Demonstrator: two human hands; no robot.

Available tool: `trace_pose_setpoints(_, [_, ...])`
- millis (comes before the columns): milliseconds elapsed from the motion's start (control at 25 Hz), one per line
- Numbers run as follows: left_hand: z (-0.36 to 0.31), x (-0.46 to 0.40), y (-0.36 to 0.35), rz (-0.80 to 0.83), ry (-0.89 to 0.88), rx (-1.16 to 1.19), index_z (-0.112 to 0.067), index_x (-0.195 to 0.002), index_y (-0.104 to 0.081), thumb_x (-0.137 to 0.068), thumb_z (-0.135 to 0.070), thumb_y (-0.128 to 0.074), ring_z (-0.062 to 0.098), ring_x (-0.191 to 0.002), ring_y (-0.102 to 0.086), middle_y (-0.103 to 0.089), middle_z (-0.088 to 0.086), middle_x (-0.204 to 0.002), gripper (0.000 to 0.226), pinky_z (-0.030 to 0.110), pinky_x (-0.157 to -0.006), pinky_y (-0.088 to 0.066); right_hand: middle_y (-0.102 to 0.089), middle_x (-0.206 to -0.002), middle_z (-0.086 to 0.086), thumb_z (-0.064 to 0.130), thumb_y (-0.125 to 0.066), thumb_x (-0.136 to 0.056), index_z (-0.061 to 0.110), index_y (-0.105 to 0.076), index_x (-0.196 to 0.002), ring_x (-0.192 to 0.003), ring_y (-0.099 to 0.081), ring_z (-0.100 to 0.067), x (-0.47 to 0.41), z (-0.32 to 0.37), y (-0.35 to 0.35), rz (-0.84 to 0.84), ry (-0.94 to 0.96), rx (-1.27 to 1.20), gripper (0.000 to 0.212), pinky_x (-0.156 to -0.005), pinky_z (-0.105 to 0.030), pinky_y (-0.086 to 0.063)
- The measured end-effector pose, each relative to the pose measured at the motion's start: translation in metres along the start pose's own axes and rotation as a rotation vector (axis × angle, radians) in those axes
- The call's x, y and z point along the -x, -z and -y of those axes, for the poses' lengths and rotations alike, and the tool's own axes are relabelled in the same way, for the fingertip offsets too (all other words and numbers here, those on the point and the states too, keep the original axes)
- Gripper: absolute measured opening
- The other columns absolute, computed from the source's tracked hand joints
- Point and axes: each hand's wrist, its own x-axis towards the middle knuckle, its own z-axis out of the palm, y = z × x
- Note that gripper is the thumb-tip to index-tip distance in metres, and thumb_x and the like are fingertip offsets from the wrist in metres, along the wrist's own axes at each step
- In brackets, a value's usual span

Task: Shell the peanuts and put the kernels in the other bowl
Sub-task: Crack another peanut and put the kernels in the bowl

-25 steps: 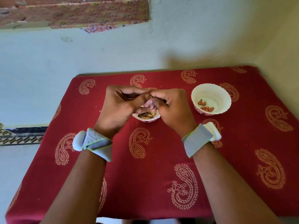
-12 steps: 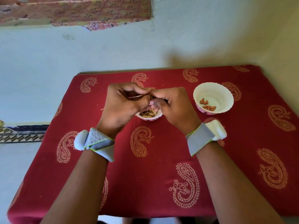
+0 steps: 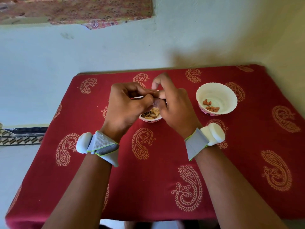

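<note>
about nine kernels (image 3: 211, 106) lie in the white bowl (image 3: 231, 95) at three o'clock, so the job looks barely begun. the left hand (image 3: 127, 104) and right hand (image 3: 173, 106) meet at centre, fingertips pinched together on something hidden, likely a peanut, just above the shell bowl (image 3: 151, 120). how many unshelled ones remain, i cannot tell.

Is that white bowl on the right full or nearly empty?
Nearly empty: the white bowl holds only a few reddish kernels lying on its bottom.
</note>
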Motion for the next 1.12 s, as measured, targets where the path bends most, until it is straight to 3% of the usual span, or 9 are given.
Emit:
trace_pose_setpoints(120, [-0.001,0.002,-0.005,-0.003,-0.003,0.02,0.012,-0.082,-0.071,-0.081,0.012,-0.069,0.037,-0.085,-0.078,-0.08,0.016,-0.091,0.001,0.062,-0.073,-0.063,-0.072,-0.067,-0.016,-0.011,-0.056,-0.082,0.0,-0.053,-0.106,-0.058,-0.069,-0.037,0.004,-0.001,-0.001,-0.074,-0.071,-0.046,0.026,-0.054,-0.046,-0.055])
trace_pose_setpoints(240, [-0.004,0.002,-0.007,-0.08,-0.035,-0.014,0.01,-0.086,-0.074,-0.083,0.011,-0.072,0.042,-0.085,-0.076,-0.078,0.02,-0.086,0.004,0.061,-0.076,-0.061,-0.073,-0.069,-0.003,-0.012,-0.06,-0.087,-0.002,-0.063,-0.102,-0.055,-0.074,-0.02,0.003,-0.002,-0.003,-0.158,-0.095,-0.102,0.019,-0.053,-0.042,-0.06])
trace_pose_setpoints(320, [-0.005,0.001,-0.007,-0.097,-0.045,0.008,0.008,-0.088,-0.075,-0.084,0.009,-0.073,0.045,-0.086,-0.076,-0.078,0.022,-0.085,0.004,0.062,-0.078,-0.061,-0.072,-0.073,0.0,-0.009,-0.061,-0.09,-0.001,-0.07,-0.104,-0.056,-0.075,-0.019,0.003,0.0,-0.005,-0.21,-0.102,-0.096,0.018,-0.053,-0.042,-0.062])
trace_pose_setpoints(440, [-0.006,0.001,-0.007,-0.124,-0.039,0.045,0.006,-0.088,-0.076,-0.085,0.008,-0.074,0.038,-0.083,-0.078,-0.078,0.018,-0.083,0.004,0.053,-0.079,-0.064,-0.076,-0.082,-0.014,-0.01,-0.064,-0.088,-0.001,-0.075,-0.108,-0.065,-0.074,-0.029,0.004,0.005,-0.014,-0.301,-0.055,0.045,0.025,-0.061,-0.044,-0.063])
trace_pose_setpoints(520, [-0.006,0.001,-0.007,-0.147,-0.05,0.011,0.005,-0.085,-0.076,-0.084,0.008,-0.075,0.029,-0.078,-0.078,-0.078,0.014,-0.081,0.004,0.043,-0.074,-0.065,-0.073,-0.091,-0.019,-0.011,-0.068,-0.084,0.0,-0.078,-0.108,-0.075,-0.071,-0.031,0.003,0.007,-0.017,-0.354,-0.023,0.158,0.028,-0.067,-0.037,-0.06])
trace_pose_setpoints(600, [-0.004,0.0,-0.008,-0.165,-0.064,-0.033,0.003,-0.082,-0.077,-0.083,0.008,-0.076,0.023,-0.076,-0.077,-0.078,0.011,-0.08,0.005,0.038,-0.072,-0.063,-0.07,-0.09,-0.02,-0.012,-0.07,-0.082,0.0,-0.08,-0.105,-0.078,-0.069,-0.031,0.0,0.007,-0.016,-0.342,-0.016,0.175,0.027,-0.067,-0.034,-0.058])
trace_pose_setpoints(760, [-0.005,0.0,-0.008,-0.158,-0.088,-0.044,-0.004,-0.08,-0.079,-0.079,0.01,-0.075,0.014,-0.08,-0.079,-0.08,-0.003,-0.083,0.015,0.027,-0.072,-0.062,-0.077,-0.089,-0.021,-0.016,-0.067,-0.081,-0.005,-0.079,-0.101,-0.077,-0.075,-0.036,0.001,0.007,-0.014,-0.297,0.006,0.122,0.026,-0.067,-0.046,-0.063])
trace_pose_setpoints(920, [-0.005,0.0,-0.006,-0.113,-0.102,-0.076,0.003,-0.083,-0.08,-0.079,0.01,-0.077,0.017,-0.082,-0.079,-0.08,0.006,-0.083,0.009,0.028,-0.07,-0.061,-0.077,-0.084,-0.021,-0.021,-0.067,-0.075,-0.007,-0.079,-0.088,-0.075,-0.074,-0.034,0.002,0.004,-0.011,-0.334,-0.004,0.082,0.023,-0.065,-0.042,-0.062])
trace_pose_setpoints(1120, [-0.003,0.0,-0.007,-0.148,-0.074,-0.047,0.011,-0.079,-0.076,-0.074,0.014,-0.074,0.013,-0.073,-0.078,-0.08,0.004,-0.076,0.006,0.023,-0.062,-0.058,-0.064,-0.072,-0.016,-0.021,-0.064,-0.074,-0.005,-0.069,-0.073,-0.063,-0.057,-0.023,0.001,0.006,-0.013,-0.235,-0.022,0.091,0.017,-0.054,-0.03,-0.04])
